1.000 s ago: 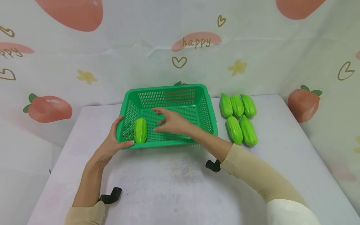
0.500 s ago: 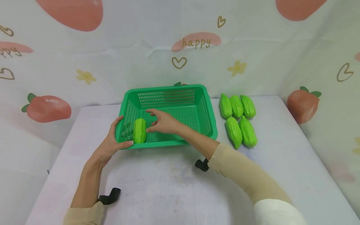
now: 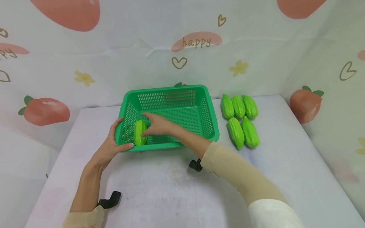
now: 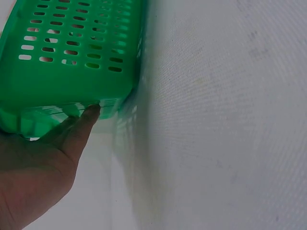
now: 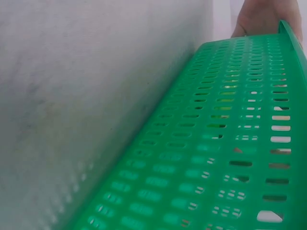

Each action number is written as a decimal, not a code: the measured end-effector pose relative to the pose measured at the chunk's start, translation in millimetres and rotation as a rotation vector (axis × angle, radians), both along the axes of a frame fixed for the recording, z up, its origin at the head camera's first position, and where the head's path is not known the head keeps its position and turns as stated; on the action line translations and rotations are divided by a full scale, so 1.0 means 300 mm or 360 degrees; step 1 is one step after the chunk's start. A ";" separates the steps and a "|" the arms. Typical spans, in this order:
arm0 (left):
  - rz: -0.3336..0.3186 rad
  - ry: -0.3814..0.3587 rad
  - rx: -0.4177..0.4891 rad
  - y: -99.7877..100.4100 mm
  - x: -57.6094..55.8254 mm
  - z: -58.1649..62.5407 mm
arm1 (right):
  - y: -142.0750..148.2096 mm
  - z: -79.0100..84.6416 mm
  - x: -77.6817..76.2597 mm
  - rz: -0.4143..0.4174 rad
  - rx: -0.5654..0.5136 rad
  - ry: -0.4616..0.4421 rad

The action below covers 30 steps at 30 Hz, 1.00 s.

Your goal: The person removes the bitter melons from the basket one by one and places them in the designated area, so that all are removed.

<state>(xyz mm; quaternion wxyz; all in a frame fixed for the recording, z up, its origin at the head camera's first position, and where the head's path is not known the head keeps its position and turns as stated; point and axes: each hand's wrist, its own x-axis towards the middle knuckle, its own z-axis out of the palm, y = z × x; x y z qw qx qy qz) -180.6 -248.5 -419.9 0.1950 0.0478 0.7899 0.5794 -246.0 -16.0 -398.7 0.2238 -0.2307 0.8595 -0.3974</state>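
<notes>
A green slotted plastic basket [image 3: 167,146] stands on the table. My left hand [image 3: 109,144] grips its front left corner, with the thumb over the front rim and fingers along the left side. The left wrist view shows that hand [image 4: 43,167] against the basket's outer wall [image 4: 57,86]. One light green ribbed fruit [image 3: 137,133] lies inside the basket at the left. My right hand [image 3: 159,125] reaches in beside it, thumb and forefinger spread apart, the thumb overlapping the fruit's right side. In the right wrist view the basket wall [image 5: 192,129] hides the right hand.
Several more green ribbed fruits [image 3: 239,106] lie in two rows on the table right of the basket. A patterned cloth [image 3: 114,60] hangs behind the table [image 3: 171,193]. Black wrist camera pieces [image 3: 110,200] stick out beside the forearms.
My right hand has moved left inside the basket until its thumb overlaps the fruit. The left hand keeps its grip on the corner. The basket and the outer fruits stay put.
</notes>
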 end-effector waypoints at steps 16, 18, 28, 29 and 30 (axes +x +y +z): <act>-0.0012 -0.0012 0.0015 0.002 -0.001 -0.011 | -0.054 -0.030 -0.038 0.0057 0.0196 0.0034; -0.0013 -0.0009 0.0006 0.004 -0.003 -0.010 | -0.056 -0.039 -0.043 0.0068 0.0218 0.0017; -0.0009 -0.0008 -0.0016 -0.004 -0.002 -0.012 | -0.066 -0.082 -0.064 0.0167 0.0237 -0.0016; -0.0010 -0.0008 -0.0018 -0.005 -0.003 -0.012 | -0.067 -0.084 -0.066 0.0173 0.0234 -0.0020; -0.0012 -0.0005 -0.0020 -0.005 -0.004 -0.011 | -0.067 -0.084 -0.068 0.0180 0.0233 -0.0022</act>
